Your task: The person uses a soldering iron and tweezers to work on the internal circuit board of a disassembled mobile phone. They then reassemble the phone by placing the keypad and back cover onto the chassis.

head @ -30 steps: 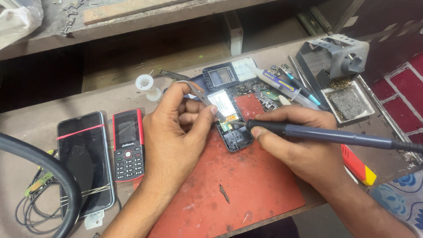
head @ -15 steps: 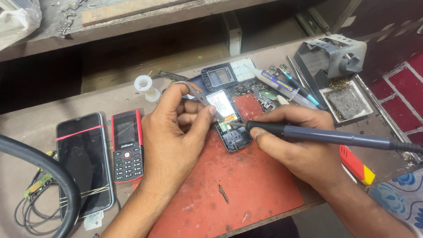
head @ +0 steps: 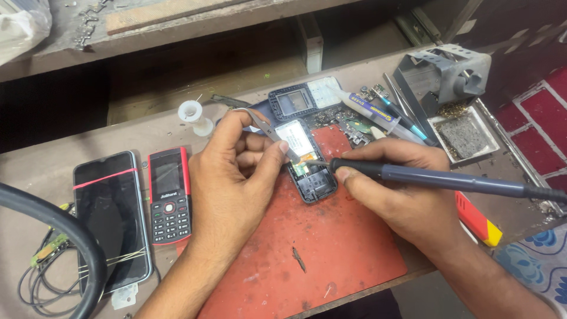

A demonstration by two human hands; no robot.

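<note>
An opened phone (head: pixel 307 162) (back off, pale display and circuit showing) is lying on the red mat (head: pixel 307 254), long axis running away from the person. The left hand (head: pixel 236 183) is pinching tweezers (head: pixel 269 130) over it; the right hand (head: pixel 401 195) is gripping a soldering iron (head: pixel 437 179), tip touching its middle.

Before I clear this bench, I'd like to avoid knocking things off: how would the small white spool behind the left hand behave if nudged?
The small white spool looks like thin plastic, so probably light and easily shifted. It stands upright on one flange on the grey bench top, so a nudge may tip it. Once on its side, its round flanges would likely let it roll.
</note>
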